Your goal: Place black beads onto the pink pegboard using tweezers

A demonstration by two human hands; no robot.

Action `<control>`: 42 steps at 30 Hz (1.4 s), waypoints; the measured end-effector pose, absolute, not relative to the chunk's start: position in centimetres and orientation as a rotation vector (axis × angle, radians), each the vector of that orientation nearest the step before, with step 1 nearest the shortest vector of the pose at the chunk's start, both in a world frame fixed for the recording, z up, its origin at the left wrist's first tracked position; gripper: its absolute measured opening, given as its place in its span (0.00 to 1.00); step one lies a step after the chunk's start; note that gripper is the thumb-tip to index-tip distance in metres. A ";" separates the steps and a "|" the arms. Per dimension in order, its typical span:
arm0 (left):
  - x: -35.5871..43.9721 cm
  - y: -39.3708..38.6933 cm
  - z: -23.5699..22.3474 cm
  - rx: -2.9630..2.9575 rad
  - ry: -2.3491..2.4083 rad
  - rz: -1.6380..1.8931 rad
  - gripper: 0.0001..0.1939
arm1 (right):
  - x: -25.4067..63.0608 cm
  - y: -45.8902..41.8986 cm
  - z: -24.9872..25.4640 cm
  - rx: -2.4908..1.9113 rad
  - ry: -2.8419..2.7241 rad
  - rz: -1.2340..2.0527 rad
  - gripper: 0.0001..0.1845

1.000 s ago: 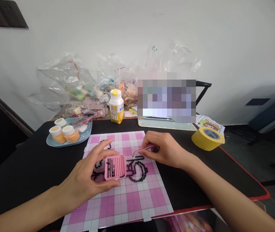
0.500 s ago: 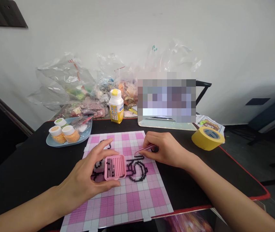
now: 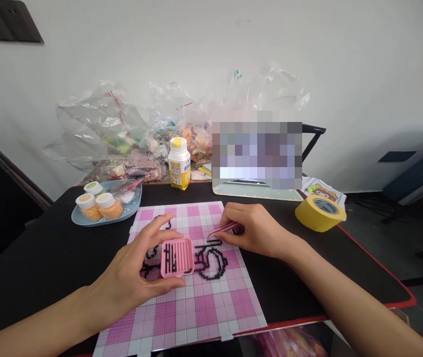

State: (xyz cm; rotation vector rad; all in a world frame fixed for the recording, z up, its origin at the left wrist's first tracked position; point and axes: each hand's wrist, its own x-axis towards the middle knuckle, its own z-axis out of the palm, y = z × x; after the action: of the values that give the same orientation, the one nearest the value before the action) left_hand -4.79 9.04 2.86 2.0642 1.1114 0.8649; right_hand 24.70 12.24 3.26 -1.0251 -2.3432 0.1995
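Observation:
My left hand (image 3: 133, 263) grips a small pink ridged tray (image 3: 178, 257) between thumb and fingers; black beads lie in some of its grooves. Beneath it is a pink-and-white checked pegboard (image 3: 211, 307). Black beads form outlines on the board, including a rounded bead shape (image 3: 212, 264) right of the tray; the tray and my left hand cover part of the pattern. In my right hand (image 3: 250, 228), closed fingers pinch pink tweezers (image 3: 223, 229), their tips at a short row of black beads near the board's right side.
A blue plate (image 3: 133, 210) at left carries lidded jars (image 3: 110, 207) and a small bag. Behind the board stand a yellow-and-white bottle (image 3: 179, 164), plastic bags (image 3: 100, 129) and a blurred-out screen (image 3: 258, 153). A roll of yellow tape (image 3: 319, 214) lies at right.
Almost nothing differs. Both hands keep their places, with the tweezer tips still at the same bead row; the whole view has shifted very slightly.

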 end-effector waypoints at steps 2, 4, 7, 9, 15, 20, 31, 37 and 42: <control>-4.8 9.1 2.8 2.063 1.109 0.870 0.42 | 24.7 12.2 3.3 -1.025 -2.344 0.200 0.10; -4.7 9.1 2.8 2.056 1.110 0.872 0.42 | 24.8 12.1 3.3 -1.027 -2.343 0.196 0.10; -4.7 9.1 2.8 2.061 1.109 0.876 0.42 | 24.8 12.1 3.3 -1.025 -2.342 0.197 0.10; -4.7 9.1 2.8 2.067 1.110 0.876 0.42 | 24.7 12.1 3.3 -1.022 -2.339 0.193 0.10; -4.8 9.1 2.9 2.051 1.117 0.863 0.43 | 24.6 12.0 3.4 -0.994 -2.312 0.210 0.11; -4.9 9.2 2.9 2.036 1.114 0.846 0.44 | 24.5 12.0 3.5 -0.962 -2.288 0.221 0.12; -4.7 9.1 2.8 2.068 1.080 0.882 0.43 | 22.8 11.4 3.3 -0.640 -2.198 0.290 0.07; -4.6 9.0 2.7 2.025 1.124 0.865 0.43 | 21.8 10.9 3.3 -0.558 -2.258 0.329 0.09; -4.7 9.1 2.7 2.025 1.099 0.864 0.44 | 21.8 10.9 3.2 -0.570 -2.310 0.332 0.12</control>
State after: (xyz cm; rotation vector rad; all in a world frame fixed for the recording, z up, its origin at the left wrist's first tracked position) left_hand -4.67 9.11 2.69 2.0251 1.0988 0.8642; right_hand 21.75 10.89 3.22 -0.5695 -2.3100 0.3322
